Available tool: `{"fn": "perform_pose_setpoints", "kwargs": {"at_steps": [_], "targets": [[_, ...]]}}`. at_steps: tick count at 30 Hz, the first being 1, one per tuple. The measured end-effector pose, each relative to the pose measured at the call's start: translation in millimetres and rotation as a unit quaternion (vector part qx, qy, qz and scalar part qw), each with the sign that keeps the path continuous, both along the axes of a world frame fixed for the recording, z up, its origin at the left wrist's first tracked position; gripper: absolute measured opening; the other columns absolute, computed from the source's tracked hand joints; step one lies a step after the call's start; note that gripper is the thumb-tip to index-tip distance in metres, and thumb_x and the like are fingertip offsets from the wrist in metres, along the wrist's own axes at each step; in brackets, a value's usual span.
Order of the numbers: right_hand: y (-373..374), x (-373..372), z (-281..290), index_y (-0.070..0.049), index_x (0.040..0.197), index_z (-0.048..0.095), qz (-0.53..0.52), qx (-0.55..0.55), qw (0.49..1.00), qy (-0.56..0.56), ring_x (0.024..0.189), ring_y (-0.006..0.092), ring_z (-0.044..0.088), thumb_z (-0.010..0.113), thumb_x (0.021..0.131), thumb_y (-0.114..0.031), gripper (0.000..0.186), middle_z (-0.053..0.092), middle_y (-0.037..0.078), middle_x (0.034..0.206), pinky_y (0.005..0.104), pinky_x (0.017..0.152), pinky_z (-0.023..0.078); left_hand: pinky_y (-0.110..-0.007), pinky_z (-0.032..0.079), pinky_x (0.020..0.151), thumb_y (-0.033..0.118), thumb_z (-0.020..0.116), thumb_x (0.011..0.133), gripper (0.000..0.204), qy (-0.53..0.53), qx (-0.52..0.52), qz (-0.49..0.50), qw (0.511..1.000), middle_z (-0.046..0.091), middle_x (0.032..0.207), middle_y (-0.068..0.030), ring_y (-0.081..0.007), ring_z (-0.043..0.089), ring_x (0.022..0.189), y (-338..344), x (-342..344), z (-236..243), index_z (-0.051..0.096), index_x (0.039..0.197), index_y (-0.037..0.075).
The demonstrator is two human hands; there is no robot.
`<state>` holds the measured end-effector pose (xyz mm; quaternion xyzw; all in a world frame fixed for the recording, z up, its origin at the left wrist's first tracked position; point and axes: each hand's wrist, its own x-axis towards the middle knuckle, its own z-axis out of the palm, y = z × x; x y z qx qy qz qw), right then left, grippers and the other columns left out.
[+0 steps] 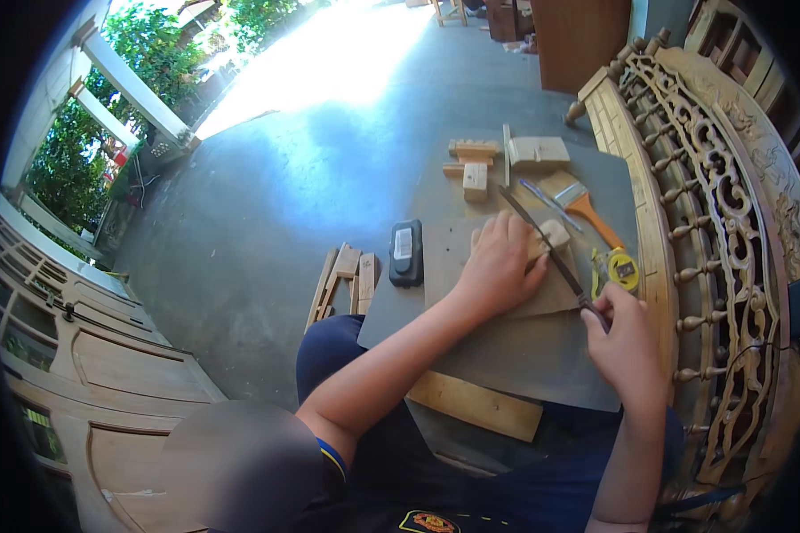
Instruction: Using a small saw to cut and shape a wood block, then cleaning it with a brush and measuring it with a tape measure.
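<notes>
In my right hand (627, 339) is the handle of a long, thin, dark file (535, 229), my fingers closed round it. Its blade runs up and left, across a small pale wooden block (556, 234). My left hand (504, 265) is closed over this wood and presses it down on a thin brown board (444, 266). The fingers hide much of the block. Just beyond my right hand is a yellow tape measure (623, 271). A brush with an orange handle (593, 218) lies past the file, beside a pen (549, 204).
A grey work board (391, 311) carries a black case (406, 253) and several wood blocks (539, 153). Wooden strips (367, 282) stand at its left. Along the right side runs a carved wooden railing (684, 200). Panelled doors (133, 342) lie at the left.
</notes>
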<state>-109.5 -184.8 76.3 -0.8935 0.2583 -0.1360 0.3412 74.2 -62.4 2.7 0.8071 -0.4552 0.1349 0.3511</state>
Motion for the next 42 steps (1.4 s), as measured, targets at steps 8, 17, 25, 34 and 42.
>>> {"fn": "perform_pose_setpoints", "kwargs": {"at_steps": [8,17,25,34,42], "targets": [[-12,-29,17,0.003,0.085,0.057,-0.012,0.068,0.995,0.073,0.068,0.0303,0.067,0.074,0.088,-0.004,0.019,0.065,0.018,0.072,0.0394,0.064,0.05,-0.049,0.042,0.092,0.026,0.073,0.088,0.041,0.03,0.004,-0.033,0.999,0.055,0.11,-0.0203,-0.0396,0.056,0.109,-9,-5,-2,0.053,0.113,0.0],[-22,-68,30,0.004,0.086,0.057,-0.017,0.118,0.989,0.089,0.069,0.0293,0.07,0.074,0.089,-0.005,0.019,0.067,0.016,0.073,0.0395,0.065,0.052,-0.049,0.042,0.094,0.026,0.072,0.089,0.042,0.047,0.034,-0.015,0.998,0.055,0.111,-0.0198,-0.0391,0.056,0.11,-10,-6,6,0.052,0.114,0.0],[-11,-16,7,0.003,0.087,0.058,0.013,0.066,0.996,0.053,0.072,0.0297,0.071,0.074,0.089,-0.004,0.018,0.069,0.015,0.077,0.0383,0.067,0.052,-0.05,0.042,0.094,0.025,0.072,0.089,0.042,0.039,0.036,-0.004,0.999,0.054,0.112,-0.0198,-0.0386,0.056,0.111,1,-3,0,0.053,0.115,-0.001],[-13,6,1,0.004,0.085,0.056,0.013,0.104,0.993,0.048,0.068,0.0203,0.069,0.074,0.088,-0.002,0.019,0.066,0.014,0.071,0.0354,0.064,0.05,-0.049,0.042,0.093,0.025,0.072,0.089,0.04,0.034,0.018,-0.024,0.999,0.054,0.111,-0.0201,-0.0386,0.055,0.109,4,0,-3,0.052,0.113,0.0],[-27,-57,23,0.0,0.08,0.055,-0.016,0.176,0.98,0.089,0.064,0.0111,0.068,0.073,0.088,0.002,0.02,0.065,0.006,0.067,0.027,0.057,0.048,-0.05,0.042,0.094,0.023,0.072,0.089,0.04,0.05,0.024,-0.035,0.998,0.053,0.113,-0.0208,-0.0395,0.054,0.112,-7,-11,3,0.052,0.115,-0.001]]}}
